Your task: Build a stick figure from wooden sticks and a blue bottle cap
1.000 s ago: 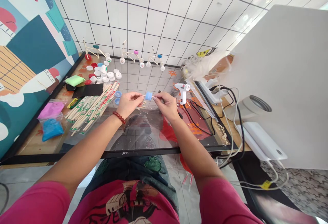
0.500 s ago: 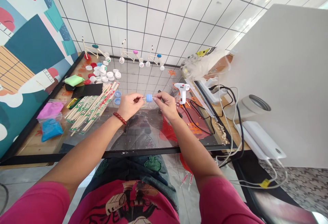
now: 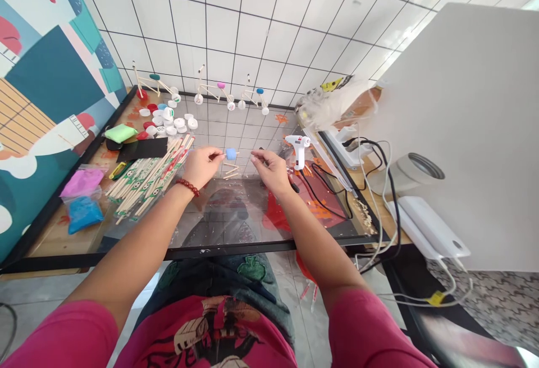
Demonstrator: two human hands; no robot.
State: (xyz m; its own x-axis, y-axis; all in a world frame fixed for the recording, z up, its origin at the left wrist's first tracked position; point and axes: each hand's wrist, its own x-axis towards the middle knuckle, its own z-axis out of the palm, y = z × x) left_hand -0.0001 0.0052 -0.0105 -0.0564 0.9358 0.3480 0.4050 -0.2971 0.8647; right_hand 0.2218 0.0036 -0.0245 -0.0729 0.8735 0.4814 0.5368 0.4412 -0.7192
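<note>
My left hand (image 3: 201,167) pinches a thin wooden stick (image 3: 218,157) lying sideways, a soft blue clay block (image 3: 231,154) on its tip, pointing at my right hand (image 3: 272,172), whose bunched fingers stay just apart, holding what I cannot tell.

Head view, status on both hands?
Left hand pinching wooden stick carrying blue block. Right hand apart, nearest white glue gun.

Left hand (image 3: 201,167) pinching a thin stick (image 3: 217,156) tipped with a blue block (image 3: 231,154), right hand (image 3: 272,172) just beside it, white glue gun (image 3: 298,150) right of center, wooden chopsticks (image 3: 147,180) on the glass-topped desk (image 3: 219,233) at left
</note>
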